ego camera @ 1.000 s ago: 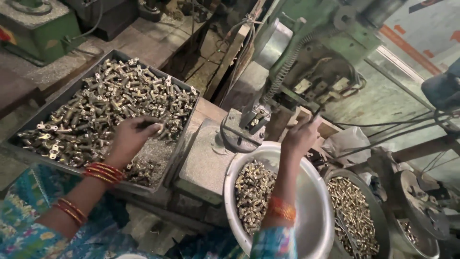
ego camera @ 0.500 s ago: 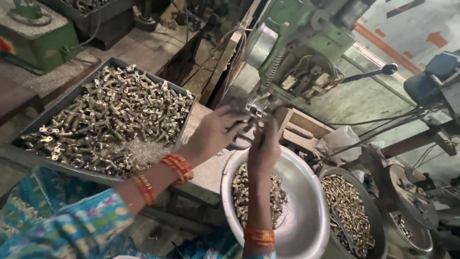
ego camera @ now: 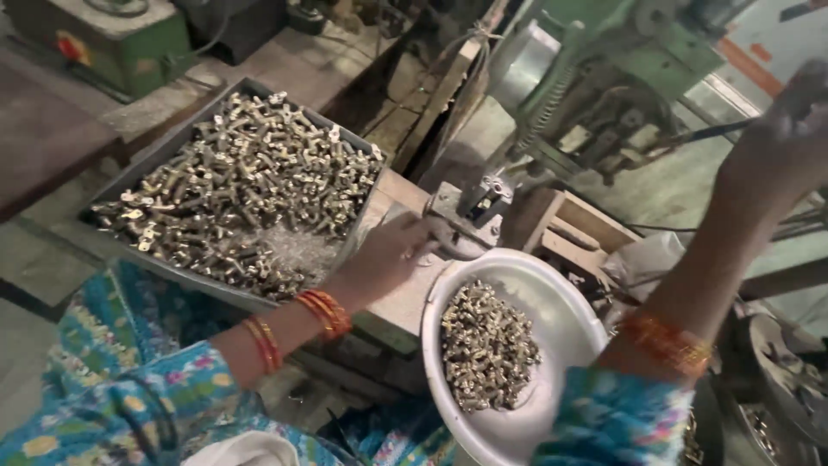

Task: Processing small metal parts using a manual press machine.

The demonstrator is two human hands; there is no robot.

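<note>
Under green press, left hand pointing rightward.

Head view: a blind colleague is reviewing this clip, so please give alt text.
A person's left hand rests at a small press fixture while the right hand is raised on a lever. A tray of metal parts lies to the left, and a white bowl of parts sits below.
</note>
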